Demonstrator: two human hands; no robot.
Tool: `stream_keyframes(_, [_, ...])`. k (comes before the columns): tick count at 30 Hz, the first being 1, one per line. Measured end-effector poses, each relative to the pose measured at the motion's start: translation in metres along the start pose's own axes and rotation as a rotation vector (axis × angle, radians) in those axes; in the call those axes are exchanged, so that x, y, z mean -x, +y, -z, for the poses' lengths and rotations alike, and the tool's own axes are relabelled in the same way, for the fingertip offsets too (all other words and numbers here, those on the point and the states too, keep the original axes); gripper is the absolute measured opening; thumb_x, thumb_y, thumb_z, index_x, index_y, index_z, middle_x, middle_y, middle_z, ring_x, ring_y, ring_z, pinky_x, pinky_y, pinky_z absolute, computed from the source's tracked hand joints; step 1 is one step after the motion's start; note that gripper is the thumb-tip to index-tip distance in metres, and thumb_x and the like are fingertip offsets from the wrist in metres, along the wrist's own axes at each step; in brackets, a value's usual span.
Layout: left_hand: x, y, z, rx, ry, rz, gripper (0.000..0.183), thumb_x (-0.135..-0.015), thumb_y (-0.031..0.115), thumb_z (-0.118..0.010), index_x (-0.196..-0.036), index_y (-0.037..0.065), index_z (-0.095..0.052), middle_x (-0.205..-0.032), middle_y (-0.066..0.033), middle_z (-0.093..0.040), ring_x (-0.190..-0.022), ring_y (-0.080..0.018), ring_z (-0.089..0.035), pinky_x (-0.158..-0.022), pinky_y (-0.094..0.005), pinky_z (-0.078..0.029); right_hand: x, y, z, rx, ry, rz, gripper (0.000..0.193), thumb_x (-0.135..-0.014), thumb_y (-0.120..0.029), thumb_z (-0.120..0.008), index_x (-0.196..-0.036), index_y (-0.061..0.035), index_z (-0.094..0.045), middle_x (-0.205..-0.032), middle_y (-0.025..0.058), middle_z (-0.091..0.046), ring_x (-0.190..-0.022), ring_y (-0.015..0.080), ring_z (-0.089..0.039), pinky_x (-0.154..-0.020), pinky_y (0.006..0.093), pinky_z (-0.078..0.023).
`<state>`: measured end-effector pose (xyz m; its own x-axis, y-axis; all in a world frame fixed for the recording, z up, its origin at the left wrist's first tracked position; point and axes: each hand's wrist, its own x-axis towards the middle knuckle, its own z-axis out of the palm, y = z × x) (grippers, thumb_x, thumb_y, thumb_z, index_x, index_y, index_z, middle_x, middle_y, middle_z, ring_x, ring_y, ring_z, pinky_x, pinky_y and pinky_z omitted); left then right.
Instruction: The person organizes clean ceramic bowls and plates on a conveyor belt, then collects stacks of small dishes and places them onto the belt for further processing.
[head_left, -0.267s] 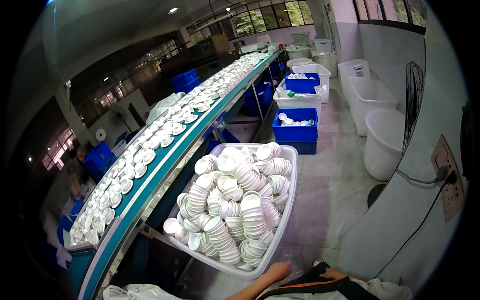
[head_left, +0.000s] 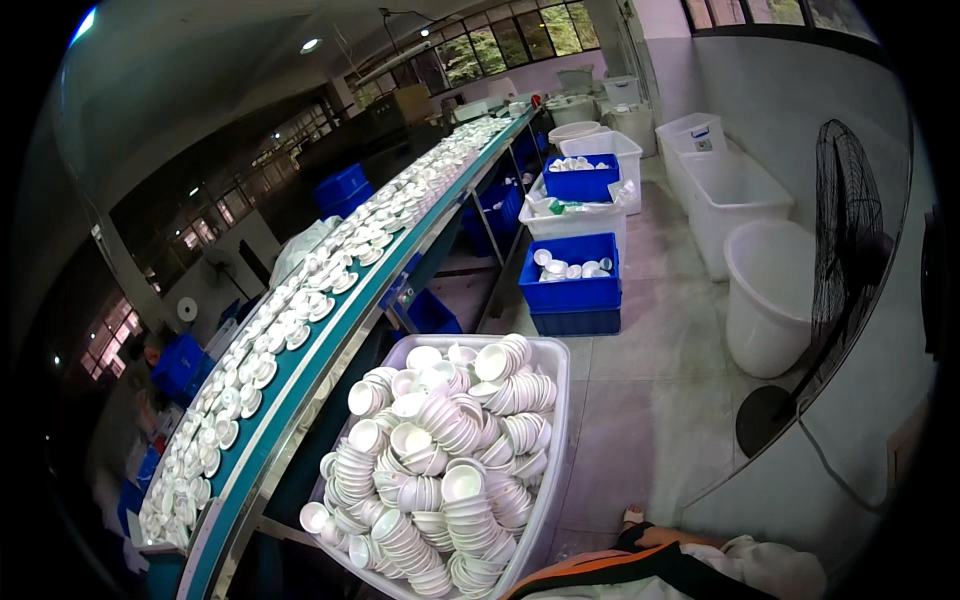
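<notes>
Part of my right hand (head_left: 660, 537) shows at the lower edge, against dark clothing with an orange stripe (head_left: 590, 556); its fingers are hidden, and I see nothing held. My left hand is out of the picture. Just to the left of my body stands a large white tub (head_left: 562, 420), heaped with stacks of small white cups (head_left: 440, 430). Along its left side slants a conveyor with a green-blue belt (head_left: 290, 375), covered with many round white pieces (head_left: 245, 380). Neither hand is seen touching the cups.
Beyond the tub, blue crates (head_left: 570, 270) with white cups stand on the tiled floor (head_left: 640, 400). White bins (head_left: 735, 200) and a round white barrel (head_left: 765, 300) line the right wall. A black standing fan (head_left: 845, 240) with a trailing cord is near them.
The view has turned and shifted, so the tub sits lower and the fan shows more fully. My left hand, seen earlier beside the tub's near corner, has left the picture.
</notes>
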<state>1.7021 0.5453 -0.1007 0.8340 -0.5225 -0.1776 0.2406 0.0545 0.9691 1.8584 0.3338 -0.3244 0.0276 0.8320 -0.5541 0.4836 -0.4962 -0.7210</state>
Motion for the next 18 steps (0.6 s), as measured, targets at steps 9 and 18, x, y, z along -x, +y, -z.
stream_keyframes(9, [-0.14, 0.076, 0.109, 0.144, -0.041, 0.078, 0.037, -0.082, 0.026, -0.051, -0.11, 0.002, -0.048, -0.107, -0.0119, -0.053, -0.097, -0.0218, -0.05, -0.083, -0.0315, -0.039, 0.008, -0.023, 0.218, -0.261, -0.039, 0.009, 0.031, -0.084, -0.027, -0.048, -0.104, -0.0037, -0.052, -0.094, 0.011, -0.054, -0.088, 0.0199, -0.051, -0.074, 0.0293, -0.04])
stream_keyframes(18, [-0.254, 0.102, 0.242, 0.287, -0.151, -0.029, 0.035, -0.082, 0.021, -0.052, -0.111, 0.001, -0.048, -0.11, -0.0091, -0.052, -0.1, -0.0174, -0.048, -0.085, -0.0287, -0.038, -0.075, 0.115, 0.252, -0.306, 0.246, -0.415, 0.035, -0.076, -0.029, -0.057, -0.098, -0.0019, -0.059, -0.087, 0.0117, -0.062, -0.079, 0.0196, -0.059, -0.066, 0.0286, -0.048])
